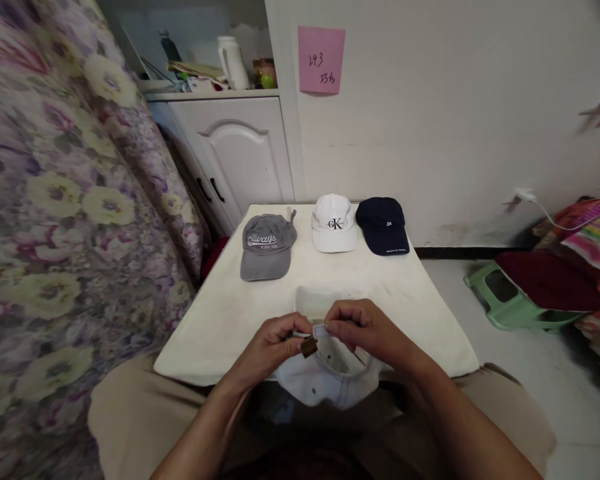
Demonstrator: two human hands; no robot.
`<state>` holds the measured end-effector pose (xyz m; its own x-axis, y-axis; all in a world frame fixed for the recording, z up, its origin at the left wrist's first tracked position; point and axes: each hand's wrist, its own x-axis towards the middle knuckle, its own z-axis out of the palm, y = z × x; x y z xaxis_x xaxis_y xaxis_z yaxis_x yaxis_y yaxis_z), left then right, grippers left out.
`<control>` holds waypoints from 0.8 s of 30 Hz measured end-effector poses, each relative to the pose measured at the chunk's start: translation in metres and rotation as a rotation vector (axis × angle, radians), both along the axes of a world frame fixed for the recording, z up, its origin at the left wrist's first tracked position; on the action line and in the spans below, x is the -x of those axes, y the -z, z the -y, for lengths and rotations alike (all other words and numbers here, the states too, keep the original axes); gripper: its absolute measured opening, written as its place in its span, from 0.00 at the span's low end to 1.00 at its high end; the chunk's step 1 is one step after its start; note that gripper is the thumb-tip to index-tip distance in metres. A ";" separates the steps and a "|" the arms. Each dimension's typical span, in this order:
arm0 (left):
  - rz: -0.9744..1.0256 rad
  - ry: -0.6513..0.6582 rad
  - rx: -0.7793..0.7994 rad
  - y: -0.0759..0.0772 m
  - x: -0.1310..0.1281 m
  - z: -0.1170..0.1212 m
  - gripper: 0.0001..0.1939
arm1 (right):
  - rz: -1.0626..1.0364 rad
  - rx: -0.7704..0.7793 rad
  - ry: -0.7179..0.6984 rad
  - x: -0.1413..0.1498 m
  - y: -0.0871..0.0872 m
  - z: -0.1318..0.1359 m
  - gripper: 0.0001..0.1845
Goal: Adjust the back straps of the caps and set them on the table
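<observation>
A pale, whitish-blue baseball cap (325, 387) lies at the near edge of the table, its back opening toward me and its brim pointing away. My left hand (275, 343) is closed on the cap's adjusting strap, right by a brass-coloured buckle (309, 346). From the other side, my right hand (363, 327) pinches the strap (321, 330) between thumb and fingers. Farther back on the table sit a grey cap (267, 247) with "Always" lettering, a white cap (334, 223) with black letters, and a navy cap (384, 225).
A cream cloth covers the table (220, 320). Behind it stands a white cabinet (240, 153) with a white jug (233, 63) on its shelf. A floral curtain (70, 233) hangs at left; a green stool (495, 300) with a dark red top is at right.
</observation>
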<state>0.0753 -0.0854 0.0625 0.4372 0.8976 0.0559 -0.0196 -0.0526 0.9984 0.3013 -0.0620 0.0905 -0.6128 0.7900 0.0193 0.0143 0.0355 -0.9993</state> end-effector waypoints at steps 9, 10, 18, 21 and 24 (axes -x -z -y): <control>-0.004 -0.012 0.008 0.000 0.000 0.000 0.14 | -0.038 0.018 -0.019 0.001 0.006 -0.003 0.12; -0.008 -0.014 0.009 -0.001 0.000 0.000 0.14 | -0.037 0.022 -0.028 0.001 0.006 -0.004 0.12; -0.054 -0.038 0.011 -0.004 -0.001 -0.001 0.15 | -0.029 0.031 -0.071 0.001 0.007 -0.005 0.12; -0.055 -0.039 0.015 -0.005 -0.001 -0.002 0.17 | -0.018 0.018 -0.106 -0.001 0.008 -0.007 0.11; -0.054 -0.038 0.024 -0.005 -0.002 -0.003 0.17 | -0.013 0.014 -0.129 -0.003 0.011 -0.009 0.11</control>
<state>0.0774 -0.0824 0.0672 0.4046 0.9144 0.0113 0.0359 -0.0282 0.9990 0.3040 -0.0526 0.0799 -0.7090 0.7050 0.0170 -0.0022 0.0219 -0.9998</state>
